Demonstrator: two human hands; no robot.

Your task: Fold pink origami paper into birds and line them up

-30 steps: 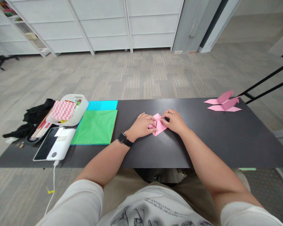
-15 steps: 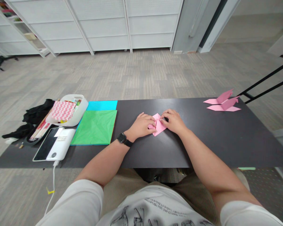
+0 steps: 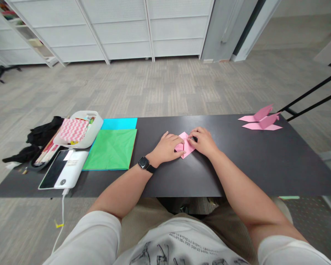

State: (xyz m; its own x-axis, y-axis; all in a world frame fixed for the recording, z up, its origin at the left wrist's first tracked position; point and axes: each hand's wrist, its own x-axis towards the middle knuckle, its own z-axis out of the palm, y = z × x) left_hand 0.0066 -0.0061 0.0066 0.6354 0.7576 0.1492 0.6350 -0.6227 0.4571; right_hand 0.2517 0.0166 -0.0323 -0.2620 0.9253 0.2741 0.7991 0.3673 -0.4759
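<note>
A small folded sheet of pink origami paper lies on the dark table in front of me, with a crease down its middle. My left hand is over its left side, thumb and fingers closed on the paper near the centre line. My right hand pinches the right edge with curled fingers; the fingertips partly hide that edge. A black smartwatch is on my left wrist.
Two folded pink paper birds stand at the table's far right. Leftward lie green paper sheets over blue sheets, a white basket, a white device with a cable, and black cloth.
My left thumb and fingers have shifted slightly to the right over the paper's middle. My right hand stays at the right edge, nearly still.
</note>
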